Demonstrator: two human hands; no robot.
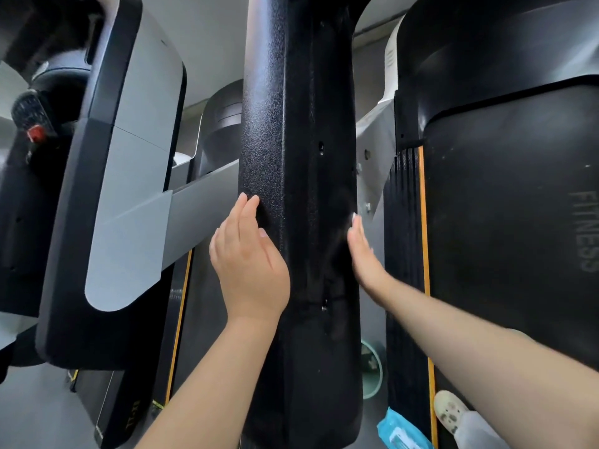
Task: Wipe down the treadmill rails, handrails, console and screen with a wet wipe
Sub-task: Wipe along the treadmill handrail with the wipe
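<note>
Left hand (249, 264) flat and open against the near side of the black handrail (291, 157); right hand (364, 254) open-fingered on the far side, wipe not visible beneath it. Best swept lengthwise with steady pressure, working into the pebbled plastic grain. Blue wipe pack (403, 431) down on the floor beside the ribbed side rail (405, 222).

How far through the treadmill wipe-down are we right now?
Done: cannot tell; no surface shows an obvious wiped mark. In hand: the left hand and right hand lie flat on either side of the black textured upright; a bit of white shows at the right fingertips, possibly a wipe. Left: the console at far left; the blue wipe pack lies below.
</note>
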